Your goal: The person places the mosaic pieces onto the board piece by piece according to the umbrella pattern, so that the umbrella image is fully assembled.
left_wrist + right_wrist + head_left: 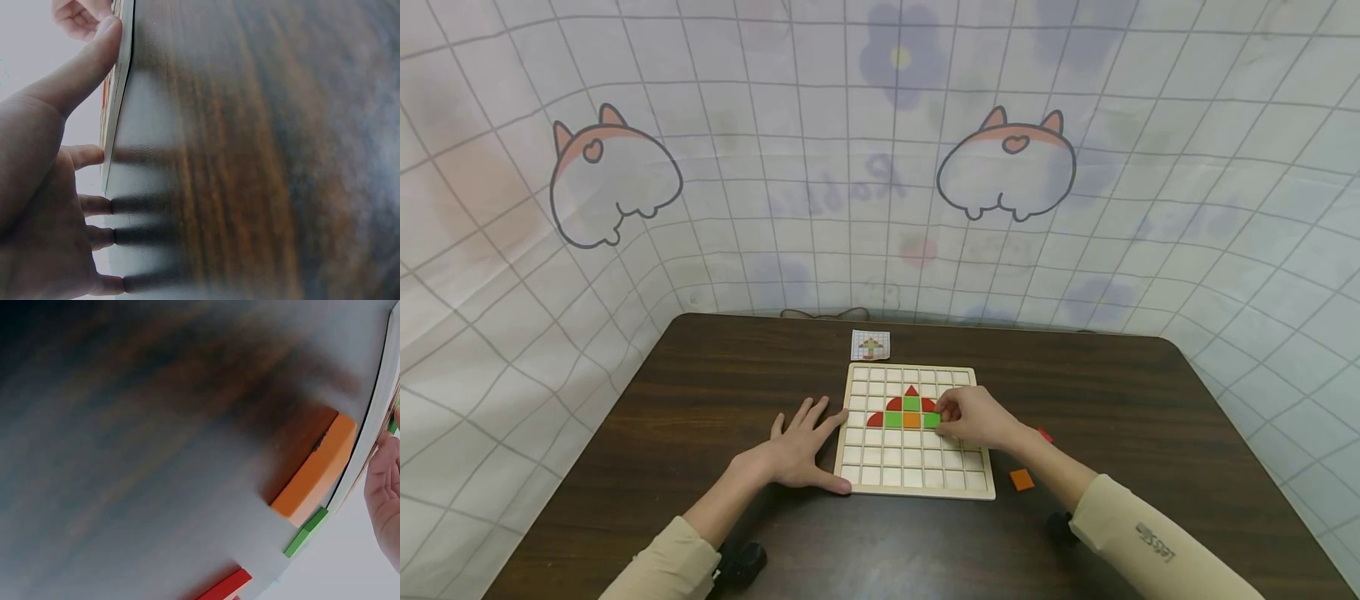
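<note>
A pale wooden grid board (880,477) lies on the table with flat tiles set in its cells. These are an orange square tile (912,420), green squares such as one green tile (892,419), and red pieces, including a red triangle (912,391) on top. My right hand (973,417) pinches another green tile (932,420) at the right end of the lower row. My left hand (793,450) is spread flat on the table, its thumb at the board's near left corner and its index finger touching the left edge.
Right of the board lie a loose orange tile (1021,480), a red tile (1046,435) partly behind the forearm, and a green piece (306,532). A small printed pattern card (871,345) lies behind the board. A patterned cloth (820,167) hangs around the table.
</note>
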Available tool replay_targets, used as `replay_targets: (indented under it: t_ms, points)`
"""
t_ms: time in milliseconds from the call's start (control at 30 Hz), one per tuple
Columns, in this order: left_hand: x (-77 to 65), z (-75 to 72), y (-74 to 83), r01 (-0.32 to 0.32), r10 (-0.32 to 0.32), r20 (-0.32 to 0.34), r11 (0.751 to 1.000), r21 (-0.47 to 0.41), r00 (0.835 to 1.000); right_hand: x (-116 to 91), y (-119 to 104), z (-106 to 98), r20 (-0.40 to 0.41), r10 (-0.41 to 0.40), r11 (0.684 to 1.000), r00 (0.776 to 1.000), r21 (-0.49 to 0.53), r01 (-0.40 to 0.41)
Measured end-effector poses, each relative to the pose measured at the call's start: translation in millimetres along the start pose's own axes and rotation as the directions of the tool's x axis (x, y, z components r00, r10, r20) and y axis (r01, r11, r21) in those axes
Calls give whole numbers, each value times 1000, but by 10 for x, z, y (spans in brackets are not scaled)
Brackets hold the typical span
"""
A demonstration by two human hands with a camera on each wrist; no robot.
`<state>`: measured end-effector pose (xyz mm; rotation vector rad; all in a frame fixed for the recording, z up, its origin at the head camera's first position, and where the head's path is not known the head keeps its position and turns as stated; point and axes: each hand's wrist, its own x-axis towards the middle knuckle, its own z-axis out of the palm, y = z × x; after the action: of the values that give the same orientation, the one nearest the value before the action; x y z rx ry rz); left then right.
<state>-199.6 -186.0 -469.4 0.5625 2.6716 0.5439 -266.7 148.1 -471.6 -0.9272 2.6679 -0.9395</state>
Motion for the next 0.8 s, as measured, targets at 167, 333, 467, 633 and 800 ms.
replay_targets:
  t_ms: [167, 333, 467, 633, 800]
  points:
    - [-6, -7, 7, -2, 2, -1, 1000, 2, 1000, 12, -30, 11, -3, -15, 999, 1000, -28, 15]
    - [-13, -8, 7, -4, 4, -2, 1000, 0, 1000, -4, -41, -5, 2, -7, 1000, 1000, -26, 7]
    - [-16, -3, 3, -7, 7, -2, 1000, -1, 1000, -60, -5, -64, 8, 16, 1000, 1000, 4, -16]
    - [-14, 0, -3, -13, 13, -3, 1000, -7, 1000, -170, 86, -202, 7, 16, 999, 1000, 36, -16]
    - [-10, -1, -6, -15, 15, 0, 1000, -8, 1000, -308, 202, -369, 5, 30, 998, 1000, 55, -31]
